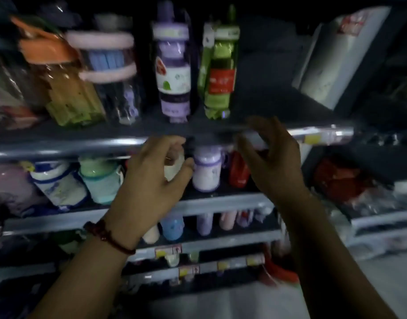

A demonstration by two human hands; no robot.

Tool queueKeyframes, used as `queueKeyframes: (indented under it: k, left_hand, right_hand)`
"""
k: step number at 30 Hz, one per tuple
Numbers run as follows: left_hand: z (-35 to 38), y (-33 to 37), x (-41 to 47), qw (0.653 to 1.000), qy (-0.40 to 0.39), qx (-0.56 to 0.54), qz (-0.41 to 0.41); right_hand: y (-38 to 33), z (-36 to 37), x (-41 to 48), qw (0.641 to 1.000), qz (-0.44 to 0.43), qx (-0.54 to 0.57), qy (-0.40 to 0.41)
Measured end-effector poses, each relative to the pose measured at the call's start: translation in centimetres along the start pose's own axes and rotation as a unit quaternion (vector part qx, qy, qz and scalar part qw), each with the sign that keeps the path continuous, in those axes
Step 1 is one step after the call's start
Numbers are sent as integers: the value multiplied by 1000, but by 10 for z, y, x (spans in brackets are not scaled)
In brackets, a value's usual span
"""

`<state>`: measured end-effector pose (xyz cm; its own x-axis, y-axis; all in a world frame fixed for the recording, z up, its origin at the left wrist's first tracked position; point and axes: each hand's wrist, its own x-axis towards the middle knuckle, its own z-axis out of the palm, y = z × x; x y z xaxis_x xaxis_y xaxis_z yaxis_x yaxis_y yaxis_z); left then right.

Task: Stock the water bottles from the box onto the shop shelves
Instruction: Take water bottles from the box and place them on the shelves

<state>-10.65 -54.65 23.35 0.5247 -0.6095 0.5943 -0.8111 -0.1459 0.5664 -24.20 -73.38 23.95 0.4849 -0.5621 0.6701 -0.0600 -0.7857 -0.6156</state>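
My left hand (156, 171), with a red bead bracelet on the wrist, is raised in front of the second shelf. Its fingers curl loosely around a pale white shape (174, 169), and the blur hides whether it grips it. My right hand (271, 157) hovers at the top shelf's front edge (317, 134) with fingers apart and nothing in them. A lilac bottle (172, 72) and a green bottle (218, 72) stand upright on the top shelf just above my hands. Between my hands, a short lilac-capped bottle (207, 171) stands on the second shelf.
The top shelf also holds an orange-lidded bottle (59, 72) and a pink-ringed bottle (110, 72) to the left. White-blue (59, 183) and mint (101, 178) bottles sit on the second shelf, small pastel bottles (204, 224) lower down. A dark gap lies right of the green bottle.
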Motion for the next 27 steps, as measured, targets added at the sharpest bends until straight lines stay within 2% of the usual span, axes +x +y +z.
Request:
queueKeyframes:
  k: [4,6,8,11,14,17,21,27]
  left_hand:
    - [41,-24,-55,992,-111,39,51]
    - [65,-28,-90,982,-149,79,84]
    - [90,-21,-129,971,-193,74,117]
    - [121,-2,-189,960,-257,11,107]
    - [156,21,-238,941,-322,-9,105]
    - [193,57,-263,909,-380,18,168]
    - [244,130,-282,869,-416,39,266]
    - [336,267,-336,826,-451,2,339]
  right_hand:
    - [1,-9,-95,993,53,-99,-36]
    - [10,-18,-150,980,107,-155,-68]
    - [17,-35,-211,958,163,-210,-102]
    - [19,-67,-295,912,287,-261,-135]
    - [21,-99,-358,835,441,-301,-134]
    - [32,-130,-401,793,513,-313,-95]
    - [44,-190,-445,763,567,-311,-12]
    - [66,-315,-519,723,618,-299,84]
